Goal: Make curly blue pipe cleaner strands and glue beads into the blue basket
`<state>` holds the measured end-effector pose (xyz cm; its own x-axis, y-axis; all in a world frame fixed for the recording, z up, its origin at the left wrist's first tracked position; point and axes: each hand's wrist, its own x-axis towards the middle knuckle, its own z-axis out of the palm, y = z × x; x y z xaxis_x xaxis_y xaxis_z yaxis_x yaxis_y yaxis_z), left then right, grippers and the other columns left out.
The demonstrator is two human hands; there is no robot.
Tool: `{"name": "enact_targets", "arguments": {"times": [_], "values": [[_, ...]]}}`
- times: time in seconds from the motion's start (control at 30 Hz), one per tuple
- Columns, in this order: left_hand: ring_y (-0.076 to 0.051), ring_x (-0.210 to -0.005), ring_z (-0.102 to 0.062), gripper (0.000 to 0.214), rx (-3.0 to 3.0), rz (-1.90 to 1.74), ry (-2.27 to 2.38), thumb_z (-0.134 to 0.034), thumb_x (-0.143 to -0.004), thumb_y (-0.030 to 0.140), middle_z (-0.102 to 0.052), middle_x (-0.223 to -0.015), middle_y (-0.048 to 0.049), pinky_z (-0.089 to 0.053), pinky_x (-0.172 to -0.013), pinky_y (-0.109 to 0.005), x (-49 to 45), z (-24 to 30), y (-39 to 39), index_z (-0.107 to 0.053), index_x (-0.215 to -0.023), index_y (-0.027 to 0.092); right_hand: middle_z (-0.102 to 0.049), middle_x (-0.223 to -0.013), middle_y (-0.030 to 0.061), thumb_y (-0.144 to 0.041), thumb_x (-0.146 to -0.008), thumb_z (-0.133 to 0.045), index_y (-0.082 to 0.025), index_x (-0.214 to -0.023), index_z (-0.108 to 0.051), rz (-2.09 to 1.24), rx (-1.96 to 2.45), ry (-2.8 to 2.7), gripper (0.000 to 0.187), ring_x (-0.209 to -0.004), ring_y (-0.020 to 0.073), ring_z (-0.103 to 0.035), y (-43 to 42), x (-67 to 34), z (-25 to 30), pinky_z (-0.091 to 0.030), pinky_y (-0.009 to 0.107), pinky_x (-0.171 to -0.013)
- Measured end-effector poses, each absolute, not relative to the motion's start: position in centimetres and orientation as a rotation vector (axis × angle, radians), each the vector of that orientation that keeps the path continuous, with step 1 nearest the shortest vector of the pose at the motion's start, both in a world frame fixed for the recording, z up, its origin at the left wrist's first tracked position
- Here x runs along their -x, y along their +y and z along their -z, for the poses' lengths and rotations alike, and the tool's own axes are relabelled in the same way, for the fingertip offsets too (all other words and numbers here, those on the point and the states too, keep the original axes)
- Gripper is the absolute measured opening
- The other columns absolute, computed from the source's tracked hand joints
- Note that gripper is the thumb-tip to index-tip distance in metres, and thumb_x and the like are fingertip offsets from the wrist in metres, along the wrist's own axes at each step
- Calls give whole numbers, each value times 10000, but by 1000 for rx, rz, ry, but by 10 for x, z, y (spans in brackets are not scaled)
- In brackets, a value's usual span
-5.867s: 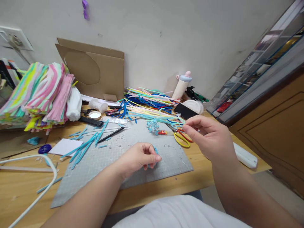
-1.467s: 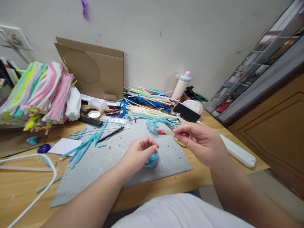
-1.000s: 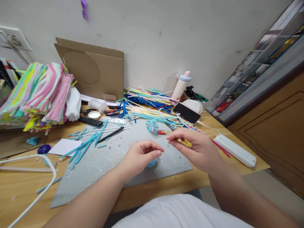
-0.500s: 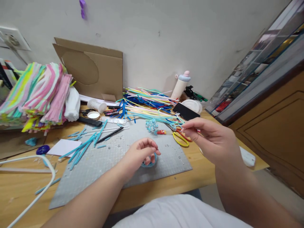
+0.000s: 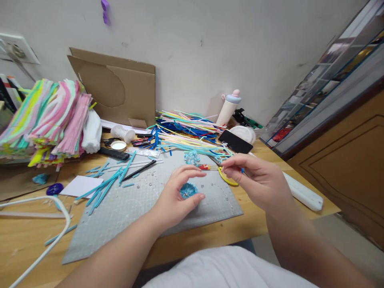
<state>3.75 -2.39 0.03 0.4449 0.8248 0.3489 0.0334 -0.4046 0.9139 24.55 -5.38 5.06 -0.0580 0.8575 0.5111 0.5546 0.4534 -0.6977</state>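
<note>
A round, blue, fuzzy flower-like piece [image 5: 188, 191] with a shiny centre lies on the grey cutting mat [image 5: 126, 224]. My left hand [image 5: 179, 192] curves around it, thumb and fingers spread apart. To the right, my right hand [image 5: 255, 178] is raised above the mat's edge with thumb and forefinger pinched together; whatever sits between the tips is too small to name. Behind the hands stands a curly light-blue pipe-cleaner cluster [image 5: 192, 157], beside a small tube with a red label [image 5: 204, 167]. Yellow-handled scissors [image 5: 227, 178] are partly hidden by my right hand.
Cut blue pipe cleaners [image 5: 103, 188] and a black pen [image 5: 139, 170] lie on the mat's left. Colourful pipe cleaners [image 5: 186, 128] are heaped at the back, near a phone [image 5: 235, 142] and a bottle [image 5: 228, 110]. A white frame [image 5: 64, 218] curves in at left.
My left hand has opened wider, uncovering the blue piece. My right hand has moved a little left and down, still pinched, showing more of the white bar behind it.
</note>
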Motion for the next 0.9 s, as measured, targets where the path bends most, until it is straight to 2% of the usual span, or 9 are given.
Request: {"name": "enact_targets", "arguments": {"times": [0.1,0.23,0.4,0.53,0.6,0.73,0.9], "values": [[-239,-1085,-551,89,-1845,-1046,767,-675,-793,245,-637,-1099,-68,-364,-984,-376,-38,-2,-25,-717,-872,244,-711,-842,20,-239,-840,-658,-244,-899,-703,-503,1240,-1683,74,-760,172,-650,-54,-242,-50,-535,292,-681],[-222,-990,-592,51,-1679,-989,782,-670,-790,248,-668,-994,-63,-393,-934,-352,-39,-1,-24,-704,-770,216,-720,-877,39,-236,-861,-627,-218,-884,-670,-654,1215,-1575,52,-745,166,-644,-52,-239,-51,-535,304,-693],[-169,-662,-592,64,-1515,-861,759,-668,-774,246,-661,-690,-29,-447,-655,-298,-43,3,-25,-679,-751,187,-744,-840,30,-259,-878,-611,-215,-868,-573,-1023,996,-1366,59,-617,131,-637,-48,-231,-46,-509,274,-614],[-190,-820,-609,104,-1531,-900,709,-716,-733,227,-665,-820,-48,-442,-803,-327,-44,4,-23,-652,-662,186,-727,-764,13,-326,-884,-598,-227,-885,-494,-1280,912,-1223,144,-593,146,-652,-46,-226,-42,-482,275,-570],[-193,-832,-611,144,-1542,-912,693,-725,-724,228,-666,-830,-52,-438,-820,-332,-44,4,-22,-635,-621,184,-691,-705,-12,-328,-879,-605,-228,-882,-491,-1286,890,-1199,152,-570,130,-617,-46,-224,-41,-476,263,-559],[-180,-750,-610,187,-1574,-895,718,-732,-720,255,-668,-767,-42,-447,-752,-316,-44,5,-23,-611,-599,180,-641,-635,-29,-320,-855,-631,-227,-873,-509,-1149,899,-1227,155,-528,117,-533,-47,-223,-45,-440,243,-505],[-174,-702,-594,147,-1607,-885,845,-721,-724,260,-683,-731,-32,-427,-683,-291,-44,7,-24,-625,-642,185,-633,-628,-18,-315,-852,-629,-233,-868,-513,-1001,913,-1280,143,-526,129,-530,-53,-221,-52,-432,257,-485]]}}
